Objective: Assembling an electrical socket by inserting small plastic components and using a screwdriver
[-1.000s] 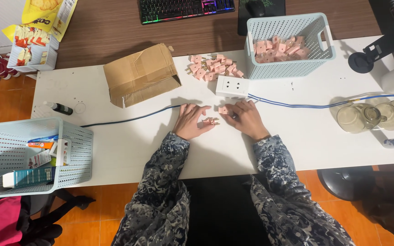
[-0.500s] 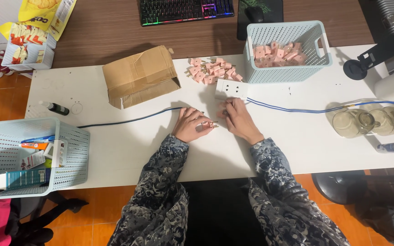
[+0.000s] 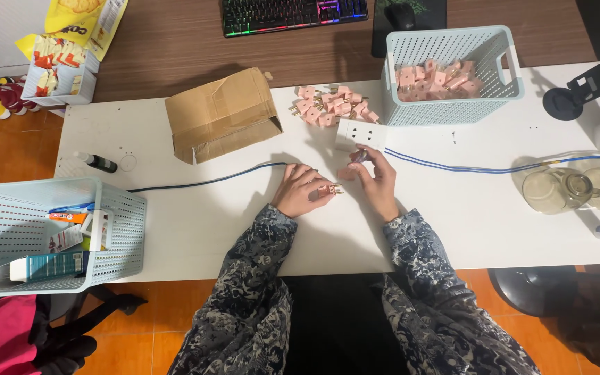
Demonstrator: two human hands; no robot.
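On the desk (image 3: 175, 229), the power strip (image 3: 360, 134) sits near the middle, with the loose plugs (image 3: 331, 107) behind it toward the far edge. The basket (image 3: 453, 111) holding more plugs stands to their right. The cardboard box (image 3: 222, 114) lies left of them. Another basket (image 3: 116, 229) overhangs the left edge.

Pink plug (image 3: 332, 188) — between both hands.

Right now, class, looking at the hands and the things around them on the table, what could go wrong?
The left hand pinches a small pink plug by its fingertips, so it might slip. The loose plug pile lies near the table's far edge, so a nudge could scatter pieces. The blue cable runs beside the right hand and could snag a sleeve.
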